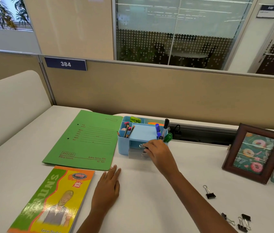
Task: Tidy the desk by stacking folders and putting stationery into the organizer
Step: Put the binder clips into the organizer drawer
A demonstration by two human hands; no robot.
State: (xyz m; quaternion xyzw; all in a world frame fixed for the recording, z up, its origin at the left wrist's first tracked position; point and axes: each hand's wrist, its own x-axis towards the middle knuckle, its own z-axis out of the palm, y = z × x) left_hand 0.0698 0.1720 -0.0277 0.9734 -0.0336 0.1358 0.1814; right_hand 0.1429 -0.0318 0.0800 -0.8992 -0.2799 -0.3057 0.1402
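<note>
Fingers (149, 145) of the right hand (159, 153) pinch a binder clip (142, 146) at the clear drawer (135, 154) of the blue organizer (123, 147). The left hand (106, 187) lies flat, fingers straight, on the counter (141, 202). Loose binder clips (209, 193) wait rightward, nearer the right arm.

Head camera looks forward and down over the desk (141, 190); its edges seem warped

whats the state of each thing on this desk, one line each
right hand: pinching a clip at the drawer
left hand: flat on the desk, holding nothing
drawer: pulled out
organizer: upright, pens standing in it
folder: closed, lying flat
notebook: closed, lying flat
loose clips: lying on the desk, not put away
frame: standing upright
</note>
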